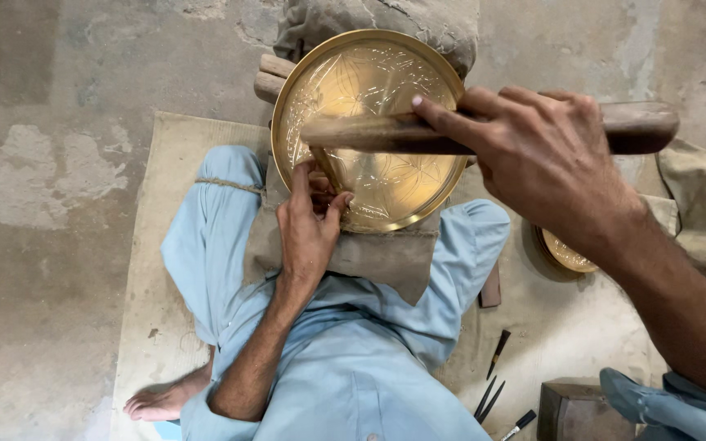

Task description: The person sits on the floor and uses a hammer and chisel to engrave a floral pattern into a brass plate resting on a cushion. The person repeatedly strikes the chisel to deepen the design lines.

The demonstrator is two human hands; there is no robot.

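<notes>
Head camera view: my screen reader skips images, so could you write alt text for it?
A seated person's right hand holds a wooden mallet over a round engraved brass plate propped on their lap, while the left hand pinches a small tool against the plate. More chisels lie on the mat beside them.

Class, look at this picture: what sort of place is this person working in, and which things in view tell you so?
Probably a floor-level metal craft workshop. The left hand steadies an engraved brass plate on the lap, the right hand grips a wooden mallet, and small chisels lie on the mat over a worn concrete floor.
</notes>
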